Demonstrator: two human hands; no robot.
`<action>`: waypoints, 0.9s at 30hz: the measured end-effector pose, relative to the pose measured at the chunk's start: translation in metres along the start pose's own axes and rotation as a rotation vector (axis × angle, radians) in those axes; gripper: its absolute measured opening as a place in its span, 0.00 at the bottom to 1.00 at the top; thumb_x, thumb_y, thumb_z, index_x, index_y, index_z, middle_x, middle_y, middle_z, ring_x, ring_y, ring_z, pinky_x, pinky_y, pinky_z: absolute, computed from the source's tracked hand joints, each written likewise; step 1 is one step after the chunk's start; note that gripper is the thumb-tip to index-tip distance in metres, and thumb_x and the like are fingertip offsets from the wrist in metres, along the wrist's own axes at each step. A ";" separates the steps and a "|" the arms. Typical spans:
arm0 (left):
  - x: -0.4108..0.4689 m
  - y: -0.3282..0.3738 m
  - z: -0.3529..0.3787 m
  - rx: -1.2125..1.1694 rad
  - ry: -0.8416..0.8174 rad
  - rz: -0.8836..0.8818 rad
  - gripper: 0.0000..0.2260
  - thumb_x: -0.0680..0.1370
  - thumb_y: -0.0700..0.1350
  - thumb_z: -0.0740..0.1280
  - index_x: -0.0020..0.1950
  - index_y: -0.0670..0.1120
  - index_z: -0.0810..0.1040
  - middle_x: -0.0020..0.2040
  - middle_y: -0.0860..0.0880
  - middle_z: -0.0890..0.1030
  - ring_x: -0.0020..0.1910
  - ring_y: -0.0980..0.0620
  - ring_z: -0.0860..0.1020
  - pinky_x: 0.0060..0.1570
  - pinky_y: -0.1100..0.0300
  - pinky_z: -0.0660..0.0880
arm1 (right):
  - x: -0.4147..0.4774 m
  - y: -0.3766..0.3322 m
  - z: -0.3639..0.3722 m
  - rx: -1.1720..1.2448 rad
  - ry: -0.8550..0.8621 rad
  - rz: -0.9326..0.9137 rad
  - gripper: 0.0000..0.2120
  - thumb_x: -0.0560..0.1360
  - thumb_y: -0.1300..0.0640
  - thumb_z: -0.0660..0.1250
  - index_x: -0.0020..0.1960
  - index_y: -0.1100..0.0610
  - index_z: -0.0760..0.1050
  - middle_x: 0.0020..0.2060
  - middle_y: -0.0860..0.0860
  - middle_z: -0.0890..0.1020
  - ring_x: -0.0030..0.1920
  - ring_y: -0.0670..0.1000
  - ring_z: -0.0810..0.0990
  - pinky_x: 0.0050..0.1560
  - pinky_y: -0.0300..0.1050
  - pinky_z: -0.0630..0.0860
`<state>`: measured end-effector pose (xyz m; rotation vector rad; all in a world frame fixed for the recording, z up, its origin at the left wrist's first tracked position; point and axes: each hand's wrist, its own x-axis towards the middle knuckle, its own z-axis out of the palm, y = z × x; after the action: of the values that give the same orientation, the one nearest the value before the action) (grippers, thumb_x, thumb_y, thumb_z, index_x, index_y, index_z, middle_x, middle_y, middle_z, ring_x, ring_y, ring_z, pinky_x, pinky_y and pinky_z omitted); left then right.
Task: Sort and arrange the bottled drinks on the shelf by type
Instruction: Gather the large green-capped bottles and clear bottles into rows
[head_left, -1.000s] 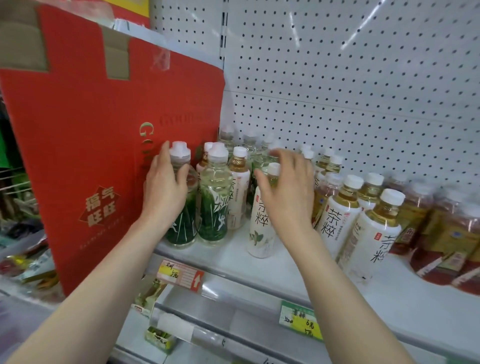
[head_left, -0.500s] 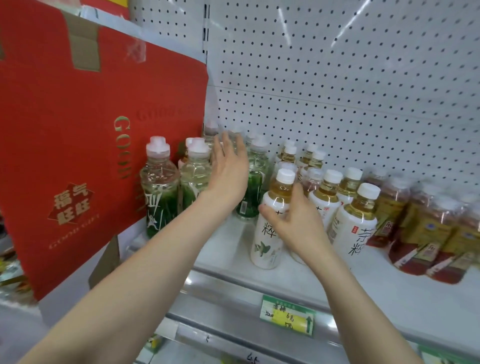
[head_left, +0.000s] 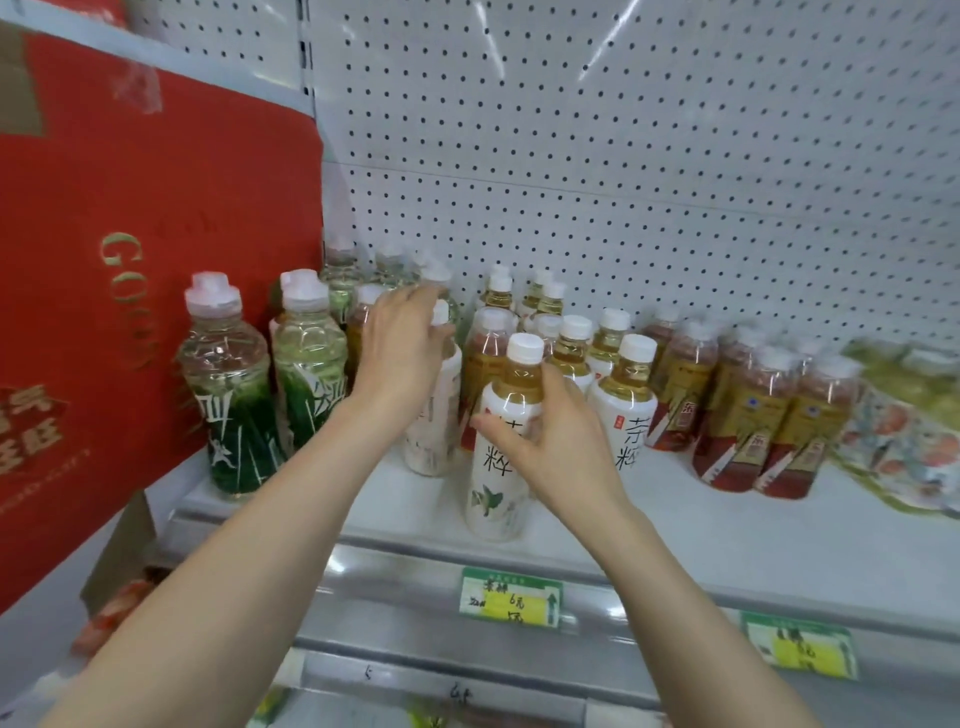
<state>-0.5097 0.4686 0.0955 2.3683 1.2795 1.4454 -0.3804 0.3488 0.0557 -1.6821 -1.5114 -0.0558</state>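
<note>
The right hand (head_left: 556, 447) curled its fingers round a tea bottle (head_left: 498, 483) standing at the shelf (head_left: 675, 525) front, while the left hand (head_left: 400, 358) wrapped its fingers over a second bottle (head_left: 434, 436) (just right of the green bottles (head_left: 234, 410)).

Head-worn wide-angle view, forward and down, close to the shelf (head_left: 675, 530)

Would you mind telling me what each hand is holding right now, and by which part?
The right hand grips the front white-labelled tea bottle at its upper label; the left hand holds a second white-labelled bottle near its neck.
</note>
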 end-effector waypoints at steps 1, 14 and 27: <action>-0.003 0.004 -0.002 -0.034 -0.013 0.009 0.20 0.78 0.43 0.69 0.70 0.45 0.75 0.65 0.44 0.79 0.65 0.44 0.75 0.63 0.50 0.70 | -0.001 0.000 0.000 -0.012 0.010 0.006 0.29 0.72 0.41 0.72 0.67 0.52 0.69 0.58 0.49 0.77 0.57 0.49 0.76 0.53 0.43 0.73; -0.040 0.007 -0.023 -0.268 -0.227 -0.093 0.15 0.79 0.49 0.67 0.64 0.48 0.74 0.58 0.49 0.82 0.56 0.48 0.79 0.58 0.46 0.76 | -0.014 -0.006 0.002 -0.158 0.070 0.028 0.32 0.76 0.41 0.68 0.74 0.55 0.64 0.64 0.54 0.74 0.65 0.54 0.72 0.56 0.45 0.68; -0.055 -0.019 -0.051 -0.097 -0.102 -0.136 0.14 0.80 0.50 0.65 0.65 0.50 0.73 0.56 0.49 0.81 0.56 0.47 0.78 0.47 0.57 0.66 | 0.038 -0.026 0.048 0.026 -0.071 0.057 0.26 0.76 0.44 0.69 0.70 0.53 0.68 0.62 0.52 0.77 0.61 0.52 0.76 0.57 0.46 0.72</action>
<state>-0.5715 0.4263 0.0764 2.2156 1.2866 1.3002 -0.4147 0.4053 0.0601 -1.7212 -1.5093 0.0545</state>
